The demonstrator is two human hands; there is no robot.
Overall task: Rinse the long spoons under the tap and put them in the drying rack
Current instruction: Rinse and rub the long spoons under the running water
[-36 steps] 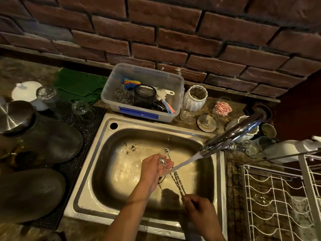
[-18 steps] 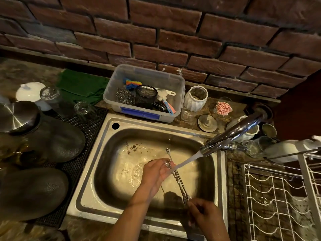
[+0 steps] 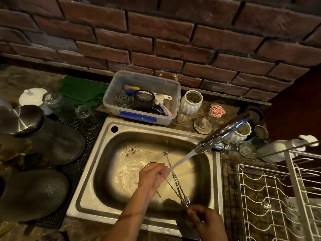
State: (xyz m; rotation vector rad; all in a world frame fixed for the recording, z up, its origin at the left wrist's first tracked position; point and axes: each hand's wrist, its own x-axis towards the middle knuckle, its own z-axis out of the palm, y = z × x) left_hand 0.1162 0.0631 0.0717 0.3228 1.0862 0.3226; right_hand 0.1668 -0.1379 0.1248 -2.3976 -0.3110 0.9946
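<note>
Steel long spoons (image 3: 175, 181) slant over the sink (image 3: 97, 171) under the tap's (image 3: 224, 133) stream; the right hand (image 3: 206, 221) pinches their lower ends, the left hand (image 3: 152, 176) closes around their stems.

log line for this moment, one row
stage: rinsing | left hand: rubbing long spoons under tap water | right hand: grip on spoon ends | place: over sink | drying rack: no spoons seen

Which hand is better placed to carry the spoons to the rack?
Right hand: it grips the long spoons at their lower ends and is nearer the drying rack.
</note>
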